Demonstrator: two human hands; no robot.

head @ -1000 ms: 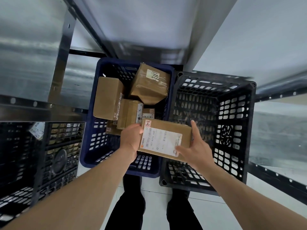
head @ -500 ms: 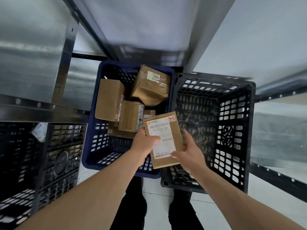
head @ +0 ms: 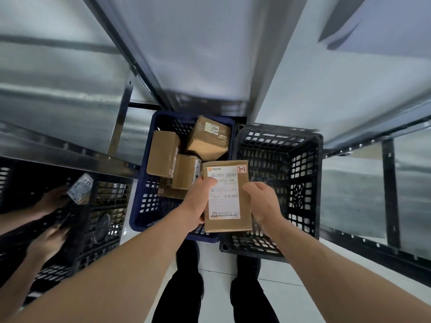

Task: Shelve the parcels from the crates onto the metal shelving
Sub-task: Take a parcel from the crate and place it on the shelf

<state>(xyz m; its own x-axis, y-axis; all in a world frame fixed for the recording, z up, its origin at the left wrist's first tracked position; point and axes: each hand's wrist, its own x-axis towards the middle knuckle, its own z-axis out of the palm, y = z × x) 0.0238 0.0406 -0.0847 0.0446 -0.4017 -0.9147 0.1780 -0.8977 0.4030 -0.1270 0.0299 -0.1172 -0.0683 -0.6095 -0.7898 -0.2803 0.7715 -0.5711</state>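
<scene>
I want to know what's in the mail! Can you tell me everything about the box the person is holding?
The held parcel is a flat brown cardboard box with a big white shipping label showing a barcode and "705", plus a small corner sticker marked "2-2" in red. It is held label-up over the spot where the blue crate meets the black crate. The left hand grips its left edge, the right hand its right edge. It looks closed, so its contents are hidden.

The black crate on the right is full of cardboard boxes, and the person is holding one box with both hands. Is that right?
Not quite. In the head view the black crate holds no boxes; the cardboard boxes sit in the blue crate beside it. The rest is right: the left hand and right hand both hold one labelled box.
</scene>
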